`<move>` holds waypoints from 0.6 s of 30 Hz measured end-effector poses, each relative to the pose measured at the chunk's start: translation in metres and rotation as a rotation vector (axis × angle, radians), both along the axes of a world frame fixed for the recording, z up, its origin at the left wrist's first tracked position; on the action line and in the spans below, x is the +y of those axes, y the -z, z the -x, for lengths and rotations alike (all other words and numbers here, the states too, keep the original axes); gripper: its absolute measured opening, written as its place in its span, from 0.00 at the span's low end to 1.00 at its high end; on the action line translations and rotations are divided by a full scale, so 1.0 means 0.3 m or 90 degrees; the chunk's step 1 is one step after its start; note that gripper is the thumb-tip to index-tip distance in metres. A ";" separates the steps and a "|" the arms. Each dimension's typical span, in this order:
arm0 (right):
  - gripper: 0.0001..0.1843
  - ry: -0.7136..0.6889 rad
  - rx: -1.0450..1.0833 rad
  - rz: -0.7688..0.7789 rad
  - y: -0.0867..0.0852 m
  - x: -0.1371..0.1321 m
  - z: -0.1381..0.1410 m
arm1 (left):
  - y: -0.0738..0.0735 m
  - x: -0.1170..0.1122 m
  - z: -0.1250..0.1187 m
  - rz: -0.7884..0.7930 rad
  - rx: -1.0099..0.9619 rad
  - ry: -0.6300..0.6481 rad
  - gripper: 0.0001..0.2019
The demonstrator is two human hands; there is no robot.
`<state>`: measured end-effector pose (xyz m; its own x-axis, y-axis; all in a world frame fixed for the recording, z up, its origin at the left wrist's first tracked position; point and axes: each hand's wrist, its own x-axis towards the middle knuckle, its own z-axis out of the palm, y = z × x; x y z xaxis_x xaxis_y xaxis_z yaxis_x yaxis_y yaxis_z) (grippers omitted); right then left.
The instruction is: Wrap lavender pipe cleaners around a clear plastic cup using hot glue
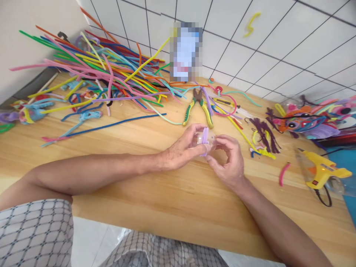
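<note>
A small, clear, rounded plastic piece (211, 139) is held between my hands above the wooden table. Around its middle runs a purple pipe cleaner (205, 135). My left hand (182, 150) grips the piece from the left, its thumb pressed against the purple band and its fingers behind. On the right side, my right hand (230, 163) curls with thumb and fingertips at the clear piece. Just beyond my hands lie pliers (197, 105) with green and yellow handles, their jaws pointing away and handles spread.
Many coloured pipe cleaners (119, 74) are heaped at the back left. A phone (185, 52) leans against the tiled wall (230, 22). At right are a yellow glue gun (319, 168), a pink pipe-cleaner piece (284, 174), dark purple scraps (264, 133) and a colourful pipe-cleaner figure (308, 120).
</note>
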<state>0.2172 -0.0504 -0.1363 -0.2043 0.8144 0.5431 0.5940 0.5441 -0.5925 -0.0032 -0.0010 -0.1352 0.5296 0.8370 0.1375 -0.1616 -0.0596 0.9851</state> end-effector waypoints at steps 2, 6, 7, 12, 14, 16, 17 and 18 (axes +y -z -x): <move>0.28 0.002 0.008 0.007 0.000 -0.002 0.003 | -0.004 -0.006 0.004 -0.026 0.003 0.001 0.29; 0.28 0.006 0.019 0.002 0.003 -0.005 0.009 | -0.019 -0.018 0.006 -0.024 0.007 0.004 0.28; 0.29 0.004 0.023 -0.003 0.005 -0.006 0.010 | -0.022 -0.020 0.006 -0.016 0.004 0.007 0.27; 0.30 0.008 0.016 -0.027 0.015 -0.009 0.015 | -0.024 -0.026 0.006 0.016 -0.013 0.020 0.28; 0.31 0.011 0.009 -0.040 0.018 -0.010 0.017 | -0.023 -0.026 0.005 0.021 -0.017 0.019 0.28; 0.31 0.014 0.005 -0.050 0.019 -0.012 0.019 | -0.023 -0.026 0.005 0.022 -0.021 0.021 0.28; 0.31 0.016 0.002 -0.051 0.019 -0.012 0.020 | -0.023 -0.026 0.004 0.020 -0.021 0.021 0.28; 0.31 0.017 0.000 -0.051 0.019 -0.013 0.021 | -0.024 -0.026 0.005 0.016 -0.019 0.022 0.28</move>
